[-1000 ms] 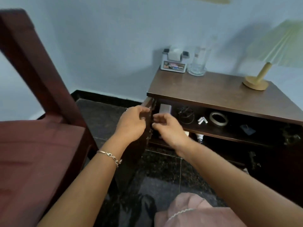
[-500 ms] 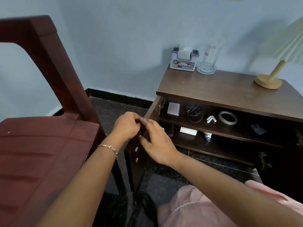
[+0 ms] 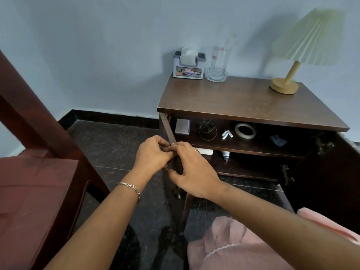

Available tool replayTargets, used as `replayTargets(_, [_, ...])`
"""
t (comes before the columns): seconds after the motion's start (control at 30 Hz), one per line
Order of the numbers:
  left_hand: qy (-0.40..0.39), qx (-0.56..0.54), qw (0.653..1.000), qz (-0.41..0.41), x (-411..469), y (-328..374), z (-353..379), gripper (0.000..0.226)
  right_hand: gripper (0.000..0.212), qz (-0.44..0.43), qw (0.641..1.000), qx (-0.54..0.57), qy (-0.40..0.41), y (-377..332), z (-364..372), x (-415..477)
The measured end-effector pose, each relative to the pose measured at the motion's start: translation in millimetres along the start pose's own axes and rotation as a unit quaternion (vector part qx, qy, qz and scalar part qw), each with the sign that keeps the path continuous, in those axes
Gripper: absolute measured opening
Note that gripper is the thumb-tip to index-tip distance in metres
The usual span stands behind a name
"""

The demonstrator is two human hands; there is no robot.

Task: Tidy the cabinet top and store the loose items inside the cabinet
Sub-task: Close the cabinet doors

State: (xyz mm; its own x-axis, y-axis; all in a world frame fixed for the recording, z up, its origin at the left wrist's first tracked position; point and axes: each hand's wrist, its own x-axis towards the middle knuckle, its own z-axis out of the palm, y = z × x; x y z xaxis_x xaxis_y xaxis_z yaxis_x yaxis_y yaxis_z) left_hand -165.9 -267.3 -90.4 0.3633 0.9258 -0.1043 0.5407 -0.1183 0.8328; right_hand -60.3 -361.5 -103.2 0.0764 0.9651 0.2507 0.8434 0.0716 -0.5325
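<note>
Hands first: your left hand [image 3: 153, 152] and right hand [image 3: 191, 170] both pinch the open left door [image 3: 170, 131]. Inside the cabinet [image 3: 253, 106], the top shelf holds a purple box [image 3: 182, 126], black wire [image 3: 207, 129], white clips [image 3: 227, 134] and tape roll [image 3: 245, 130].

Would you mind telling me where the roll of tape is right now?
The roll of tape lies on the cabinet's upper shelf, right of the small white pieces.

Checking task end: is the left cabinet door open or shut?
Open. The door stands out edge-on, both shelves visible; left hand and right hand grip its edge.
</note>
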Motion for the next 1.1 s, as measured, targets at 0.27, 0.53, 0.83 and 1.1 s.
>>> replayTargets(0.27, [0.121, 0.151, 0.966, 0.171, -3, 22, 52, 0.025, 0.041, 0.028, 0.987, -0.154, 0.025, 38, -40, -2])
replayTargets(0.53, [0.135, 0.290, 0.861, 0.395, 11, 10, 88, 0.036, 0.021, 0.032, 0.953, -0.299, 0.026, 66, -73, 12])
replayTargets(0.83, [0.136, 0.390, 0.820, 0.396, 47, 30, 112, 0.044, 0.028, 0.054, 0.953, -0.296, 0.032, 112, -84, 40])
replayTargets(1.1, [0.144, 0.428, 0.785, 0.424, 94, 54, 107, 0.042, 0.053, 0.075, 0.945, -0.287, 0.140, 143, -80, 61])
